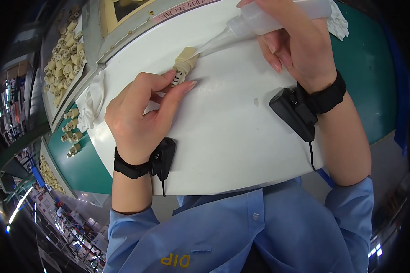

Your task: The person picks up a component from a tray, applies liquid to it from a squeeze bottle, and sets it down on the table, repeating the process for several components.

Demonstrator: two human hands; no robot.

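Between the thumb and fingers of my left hand (139, 109) is a cream cylindrical plastic part (187, 58), its wider end tilted up and away to the right. Dark printing shows on its narrower section, partly covered by my fingertips. My right hand (300, 43) is closed around a translucent squeeze bottle (264, 19), held tipped over on its side. The bottle's long, tapered clear nozzle points down and left, its tip at the wide end of the cream part. Whether any liquid comes out cannot be made out.
Many similar cream parts (66, 63) lie heaped in a tray at the far left. Several more (72, 127) sit on the green mat (89, 168) beside a crumpled white glove (93, 102). A white sheet (232, 136) covers the worktop; another white cloth (338, 22) lies far right.
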